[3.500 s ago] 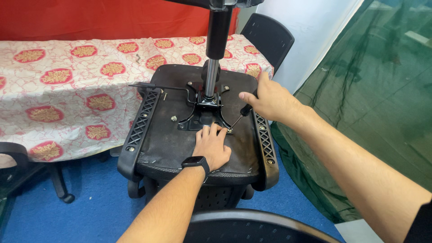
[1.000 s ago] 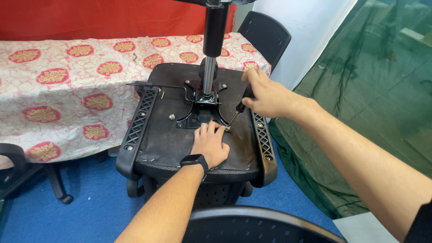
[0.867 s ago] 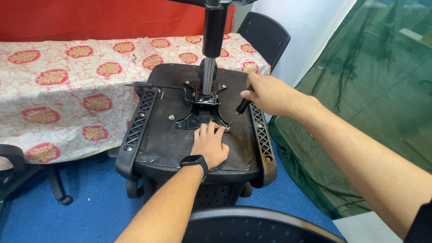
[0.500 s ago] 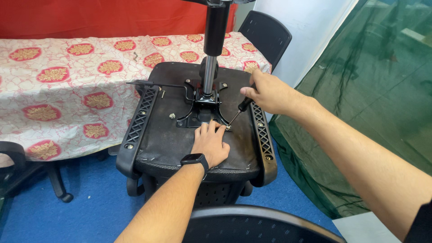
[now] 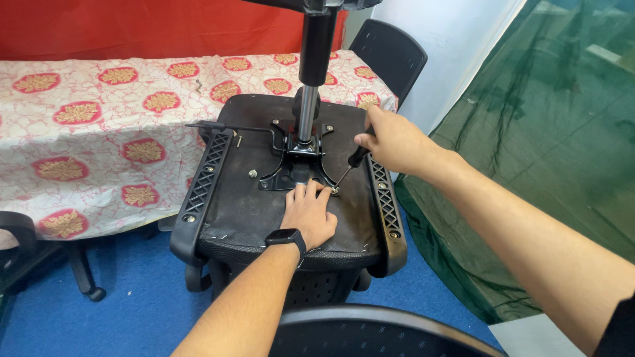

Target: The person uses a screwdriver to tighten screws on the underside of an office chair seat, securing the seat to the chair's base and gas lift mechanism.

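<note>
Left hand: the left hand [image 5: 309, 215] lies flat, palm down and fingers spread open, on the underside of the chair seat [image 5: 245, 205]; it grips nothing, and its fingertips reach the near edge of the metal mounting plate [image 5: 291, 173]. A dark watch [image 5: 286, 238] sits on the wrist.
Right hand: the right hand [image 5: 385, 140] is closed around the dark handle of a screwdriver [image 5: 349, 166].
Screwdriver: it slants down and to the left, its tip at a screw on the plate's right corner, just beside the left fingertips.
Chair seat: black, turned upside down (armrests [image 5: 210, 178] running along both long sides), resting on the edge of the counter [image 5: 99, 132] with its near end overhanging the blue floor [image 5: 132, 311].
Gas column: the gas column [image 5: 312, 73] stands upright from the plate's middle and runs out of the top of the view.
Counter: covered by a white cloth with red and gold medallions.
Surroundings: a black chair back [image 5: 390, 56] behind the seat, green netting [image 5: 549, 145] on the right.
</note>
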